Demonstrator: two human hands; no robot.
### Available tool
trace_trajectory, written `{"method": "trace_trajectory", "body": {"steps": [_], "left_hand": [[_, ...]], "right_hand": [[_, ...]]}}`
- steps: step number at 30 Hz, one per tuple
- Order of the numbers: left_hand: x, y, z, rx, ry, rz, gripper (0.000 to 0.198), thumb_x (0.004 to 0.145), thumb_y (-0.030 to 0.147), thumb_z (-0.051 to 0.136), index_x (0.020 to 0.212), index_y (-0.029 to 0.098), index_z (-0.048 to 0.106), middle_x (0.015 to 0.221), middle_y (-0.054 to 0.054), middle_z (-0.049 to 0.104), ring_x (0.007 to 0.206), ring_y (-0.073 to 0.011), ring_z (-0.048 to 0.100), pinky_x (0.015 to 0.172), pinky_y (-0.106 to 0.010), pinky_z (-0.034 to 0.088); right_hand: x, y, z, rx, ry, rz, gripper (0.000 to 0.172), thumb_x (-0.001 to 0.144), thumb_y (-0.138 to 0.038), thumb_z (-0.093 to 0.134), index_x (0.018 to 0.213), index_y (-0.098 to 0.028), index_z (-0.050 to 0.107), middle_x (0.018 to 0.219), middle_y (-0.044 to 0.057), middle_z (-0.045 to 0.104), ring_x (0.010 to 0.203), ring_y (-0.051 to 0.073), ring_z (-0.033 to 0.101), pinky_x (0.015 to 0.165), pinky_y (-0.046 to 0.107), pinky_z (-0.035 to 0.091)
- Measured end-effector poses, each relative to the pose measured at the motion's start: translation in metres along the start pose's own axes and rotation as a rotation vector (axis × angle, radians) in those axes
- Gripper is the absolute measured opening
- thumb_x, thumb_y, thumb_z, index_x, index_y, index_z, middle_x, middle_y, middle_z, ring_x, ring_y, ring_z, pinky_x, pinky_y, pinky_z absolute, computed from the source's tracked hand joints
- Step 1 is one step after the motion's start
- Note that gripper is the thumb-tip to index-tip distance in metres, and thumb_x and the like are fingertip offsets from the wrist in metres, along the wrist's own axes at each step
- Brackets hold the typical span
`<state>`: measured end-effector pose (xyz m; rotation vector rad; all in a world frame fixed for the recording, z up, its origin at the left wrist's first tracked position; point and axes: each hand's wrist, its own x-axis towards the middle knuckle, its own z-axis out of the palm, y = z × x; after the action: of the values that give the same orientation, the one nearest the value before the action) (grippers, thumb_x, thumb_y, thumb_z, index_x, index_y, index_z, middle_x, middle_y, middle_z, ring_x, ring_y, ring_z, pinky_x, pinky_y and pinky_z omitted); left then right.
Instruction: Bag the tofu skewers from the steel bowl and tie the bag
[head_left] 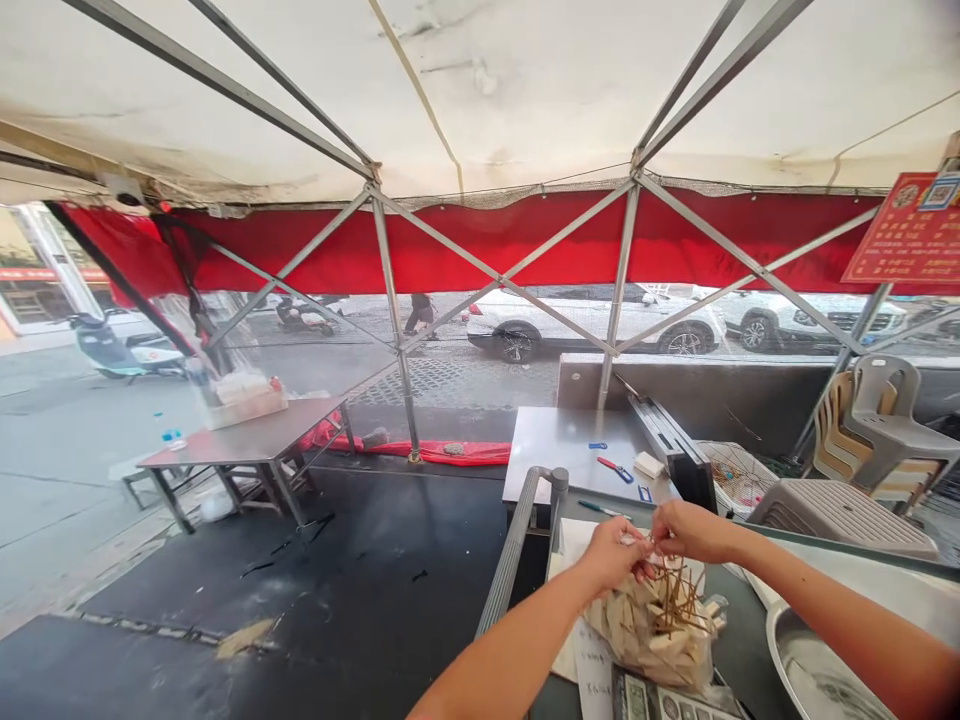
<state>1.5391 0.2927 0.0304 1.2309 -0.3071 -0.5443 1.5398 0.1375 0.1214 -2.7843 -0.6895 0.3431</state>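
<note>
My left hand [619, 553] and my right hand [686, 530] meet above a clear plastic bag [652, 635]. Fingers of both are closed in a pinch; a small pale bit shows at the left fingertips, but what either hand holds is too small to make out. Pale, wedge-like pieces fill the bag. Thin brown sticks [679, 595] poke up out of it just below my right hand. Under the bag's front edge sits a digital scale [675, 705] with a display and buttons, partly cut off by the frame. A handwritten paper [594, 670] lies left of it.
At right stands a metal basin [780, 640]. Beyond my hands, a steel table [547, 440] bears a red-and-blue cutter [616, 470] and a white block [649, 464]. A grey rail [514, 550] runs along the left. Stools [840, 515] and stacked chairs [885, 400] stand right.
</note>
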Motion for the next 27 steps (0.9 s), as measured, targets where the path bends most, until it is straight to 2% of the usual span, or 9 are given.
{"method": "trace_trajectory", "body": {"steps": [3,6,9,11,15,18,21,25,27], "left_hand": [[-0.001,0.004,-0.001,0.011,-0.013,-0.028,0.056,0.049,0.049,0.080,0.077,0.018,0.044,0.046,0.002,0.056,0.046,-0.0126,0.055,0.043,-0.021,0.039],[-0.002,0.007,0.002,-0.038,0.013,-0.079,0.045,0.055,0.038,0.079,0.074,0.017,0.044,0.049,0.001,0.058,0.049,-0.0113,0.056,0.049,-0.021,0.042],[0.000,0.010,0.006,-0.063,0.028,-0.111,0.039,0.057,0.028,0.079,0.070,0.016,0.045,0.049,0.001,0.058,0.046,-0.0093,0.053,0.048,-0.020,0.041],[0.002,0.011,0.005,-0.077,0.004,-0.112,0.040,0.054,0.024,0.082,0.066,0.016,0.044,0.047,0.001,0.057,0.044,-0.0091,0.052,0.044,-0.018,0.035],[0.001,0.012,-0.003,-0.127,-0.050,-0.131,0.044,0.050,0.028,0.085,0.070,0.016,0.048,0.046,0.001,0.056,0.044,-0.0085,0.050,0.042,-0.016,0.029],[-0.006,0.014,-0.010,-0.173,-0.097,-0.184,0.046,0.048,0.030,0.087,0.073,0.013,0.052,0.052,0.000,0.059,0.049,-0.0071,0.052,0.047,-0.016,0.036],[-0.011,0.014,-0.013,-0.212,-0.151,-0.207,0.048,0.048,0.031,0.087,0.077,0.011,0.055,0.062,-0.002,0.062,0.058,-0.0078,0.058,0.058,-0.017,0.044],[-0.014,0.011,-0.008,-0.105,-0.104,-0.028,0.049,0.051,0.033,0.085,0.085,0.012,0.057,0.065,-0.002,0.064,0.059,-0.0109,0.059,0.052,-0.019,0.045],[-0.015,0.009,-0.002,-0.072,-0.052,0.056,0.047,0.053,0.035,0.084,0.083,0.012,0.057,0.062,-0.001,0.063,0.054,-0.0120,0.057,0.046,-0.020,0.043]], "right_hand": [[-0.003,-0.007,-0.006,-0.121,-0.037,0.053,0.016,0.066,-0.018,0.054,0.052,-0.015,0.060,0.056,0.003,0.055,0.060,0.013,0.048,0.059,0.023,0.035],[-0.010,-0.020,-0.014,-0.124,-0.060,0.104,0.014,0.069,-0.013,0.052,0.060,-0.014,0.063,0.063,0.004,0.060,0.058,0.012,0.053,0.060,0.022,0.038],[-0.015,-0.034,-0.020,0.017,-0.225,0.155,0.015,0.077,-0.019,0.053,0.082,-0.013,0.065,0.070,0.004,0.063,0.046,0.009,0.052,0.051,0.021,0.040],[-0.014,-0.041,-0.021,0.103,-0.321,0.194,0.021,0.079,-0.023,0.055,0.096,-0.014,0.063,0.071,0.003,0.062,0.041,0.010,0.051,0.044,0.020,0.039],[-0.008,-0.044,-0.016,0.174,-0.373,0.331,0.015,0.079,-0.019,0.055,0.090,-0.011,0.061,0.057,0.000,0.053,0.043,0.013,0.054,0.043,0.021,0.043],[-0.009,-0.043,-0.013,0.150,-0.357,0.328,0.012,0.079,-0.013,0.050,0.084,-0.011,0.061,0.051,-0.002,0.047,0.043,0.013,0.054,0.043,0.021,0.042],[-0.014,-0.040,-0.013,0.072,-0.298,0.234,0.015,0.080,-0.009,0.046,0.077,-0.011,0.061,0.052,-0.002,0.047,0.045,0.012,0.054,0.045,0.019,0.039],[-0.020,-0.033,-0.011,-0.062,-0.147,0.046,0.018,0.080,-0.008,0.049,0.067,-0.011,0.061,0.063,0.000,0.054,0.049,0.006,0.048,0.053,0.019,0.036],[-0.021,-0.030,-0.010,-0.077,-0.104,0.033,0.017,0.079,-0.007,0.050,0.068,-0.011,0.062,0.065,0.000,0.056,0.050,0.005,0.045,0.053,0.019,0.033]]}}
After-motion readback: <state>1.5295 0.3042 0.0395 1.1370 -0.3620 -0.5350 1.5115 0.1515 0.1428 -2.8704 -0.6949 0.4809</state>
